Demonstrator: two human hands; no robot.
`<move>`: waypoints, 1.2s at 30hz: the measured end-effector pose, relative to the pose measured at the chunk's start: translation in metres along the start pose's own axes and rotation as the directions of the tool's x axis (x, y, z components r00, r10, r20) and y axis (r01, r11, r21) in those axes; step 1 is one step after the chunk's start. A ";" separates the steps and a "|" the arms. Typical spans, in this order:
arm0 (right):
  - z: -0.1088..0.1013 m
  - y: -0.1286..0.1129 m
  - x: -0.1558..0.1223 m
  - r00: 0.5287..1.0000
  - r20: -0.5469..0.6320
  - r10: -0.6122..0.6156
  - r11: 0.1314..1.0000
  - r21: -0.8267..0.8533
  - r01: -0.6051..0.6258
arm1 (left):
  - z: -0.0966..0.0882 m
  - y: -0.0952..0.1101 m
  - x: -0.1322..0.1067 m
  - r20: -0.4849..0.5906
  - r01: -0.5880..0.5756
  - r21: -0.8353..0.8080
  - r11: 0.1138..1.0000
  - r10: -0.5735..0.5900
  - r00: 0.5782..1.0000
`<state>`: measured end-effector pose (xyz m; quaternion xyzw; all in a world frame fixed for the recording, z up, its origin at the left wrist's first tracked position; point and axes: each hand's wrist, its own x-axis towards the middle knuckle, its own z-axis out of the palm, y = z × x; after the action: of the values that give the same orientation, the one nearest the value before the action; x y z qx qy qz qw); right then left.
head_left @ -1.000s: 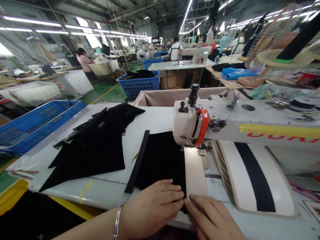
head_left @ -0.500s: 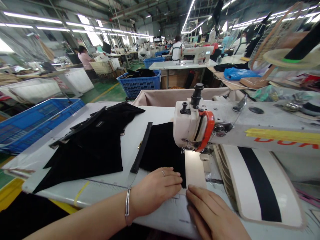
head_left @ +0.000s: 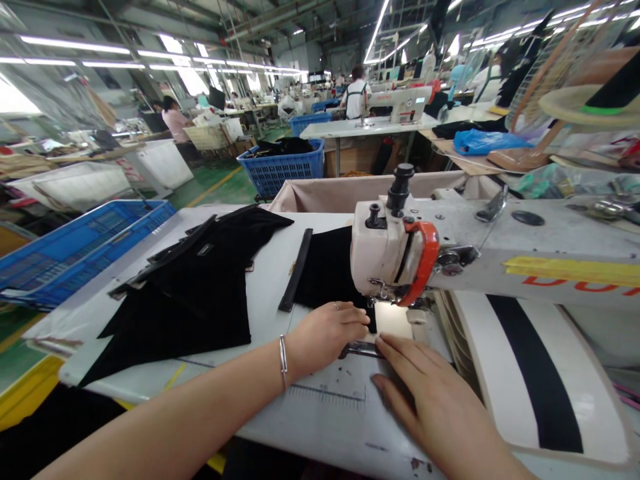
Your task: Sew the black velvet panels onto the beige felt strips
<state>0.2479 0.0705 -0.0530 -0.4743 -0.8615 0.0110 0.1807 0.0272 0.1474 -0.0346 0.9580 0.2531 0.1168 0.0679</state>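
Ahead, the machine head overhangs the black cloth

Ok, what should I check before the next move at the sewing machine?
1. Left hand pressing the black cloth flat: ok.
2. Right hand flat on the table, near the pale strip: ok.
3. Fingertips clear of the needle: cannot tell, the machine head hides it.
4. Cloth edge meeting the pale strip: cannot tell.
5. Black pile apart from the cloth: ok.
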 end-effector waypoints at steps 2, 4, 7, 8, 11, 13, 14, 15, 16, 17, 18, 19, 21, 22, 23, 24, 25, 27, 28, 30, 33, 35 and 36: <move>0.000 0.001 0.006 1.000 0.010 0.020 1.000 -0.002 -0.020 | -0.001 -0.005 0.005 -0.026 -0.002 -0.003 1.000 0.002 1.000; 0.001 0.002 0.011 0.999 0.008 0.034 0.999 -0.003 -0.034 | -0.002 -0.010 0.010 -0.054 0.017 -0.001 1.000 -0.017 0.998; 0.006 0.005 0.018 0.999 -0.002 0.047 0.999 -0.010 -0.047 | 0.000 -0.017 0.016 -0.075 0.074 -0.009 0.997 -0.074 0.994; 0.008 0.006 0.019 0.999 -0.003 0.052 0.999 -0.013 -0.052 | 0.001 -0.019 0.018 -0.080 0.088 -0.011 0.996 -0.089 0.993; 0.012 0.008 0.023 0.998 -0.005 0.063 0.998 -0.020 -0.063 | 0.005 -0.026 0.022 -0.103 0.114 -0.006 0.993 -0.114 0.988; 0.014 0.008 0.025 0.997 -0.010 0.072 0.997 -0.021 -0.072 | 0.007 -0.029 0.024 -0.113 0.144 -0.004 0.990 -0.143 0.983; 0.014 0.007 0.026 0.997 -0.014 0.075 0.997 -0.020 -0.076 | 0.008 -0.029 0.025 -0.115 0.161 -0.010 0.987 -0.161 0.980; 0.014 0.007 0.027 0.997 -0.018 0.079 0.997 -0.018 -0.079 | 0.008 -0.030 0.025 -0.118 0.176 -0.017 0.984 -0.177 0.977; 0.013 0.006 0.027 0.996 -0.020 0.082 0.996 -0.015 -0.083 | 0.008 -0.030 0.025 -0.122 0.188 -0.025 0.982 -0.189 0.974; 0.013 0.005 0.028 0.996 -0.020 0.084 0.996 -0.011 -0.084 | 0.009 -0.030 0.025 -0.126 0.197 -0.032 0.980 -0.200 0.972; 0.013 0.005 0.028 0.996 -0.019 0.085 0.996 -0.007 -0.085 | 0.009 -0.030 0.025 -0.128 0.203 -0.038 0.978 -0.206 0.970; 0.013 0.004 0.029 0.996 -0.018 0.085 0.996 -0.003 -0.086 | 0.010 -0.030 0.025 -0.130 0.207 -0.042 0.977 -0.211 0.969; 0.013 0.004 0.029 0.996 -0.017 0.088 0.996 0.007 -0.087 | 0.010 -0.030 0.025 -0.132 0.215 -0.045 0.976 -0.219 0.967; 0.013 0.004 0.029 0.996 -0.017 0.090 0.996 0.012 -0.090 | 0.011 -0.030 0.025 -0.133 0.219 -0.045 0.975 -0.223 0.966; 0.013 0.004 0.029 0.995 -0.016 0.095 0.995 0.016 -0.094 | 0.011 -0.030 0.025 -0.135 0.220 -0.046 0.974 -0.224 0.965; 0.013 0.005 0.029 0.995 -0.014 0.100 0.995 0.019 -0.100 | 0.011 -0.030 0.025 -0.139 0.221 -0.045 0.974 -0.225 0.964; 0.012 0.005 0.029 0.994 -0.011 0.106 0.994 0.022 -0.106 | 0.012 -0.030 0.025 -0.145 0.221 -0.045 0.974 -0.226 0.963; 0.011 0.004 0.028 0.993 -0.008 0.117 0.993 0.032 -0.117 | 0.013 -0.030 0.024 -0.169 0.222 -0.049 0.974 -0.228 0.959; 0.011 0.003 0.028 0.993 -0.009 0.120 0.992 0.042 -0.120 | 0.014 -0.030 0.023 -0.184 0.219 -0.054 0.974 -0.226 0.957; 0.011 -0.001 0.028 0.992 -0.018 0.124 0.990 0.066 -0.123 | 0.016 -0.030 0.022 -0.213 0.199 -0.069 0.978 -0.209 0.954; 0.009 -0.007 0.030 0.991 -0.038 0.127 0.989 0.080 -0.123 | 0.018 -0.031 0.021 -0.252 0.171 -0.099 0.980 -0.191 0.949; 0.001 -0.008 0.029 0.992 -0.044 0.121 0.990 0.078 -0.118 | 0.018 -0.032 0.021 -0.274 0.202 -0.149 0.968 -0.236 0.932; -0.005 -0.006 0.025 0.993 -0.048 0.112 0.991 0.085 -0.108 | 0.017 -0.031 0.021 -0.274 0.225 -0.183 0.957 -0.269 0.923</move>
<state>0.2329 0.0869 -0.0393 -0.5133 -0.8279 0.0440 0.2220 0.0347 0.1839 -0.0530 0.8821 0.3699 0.2681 0.1143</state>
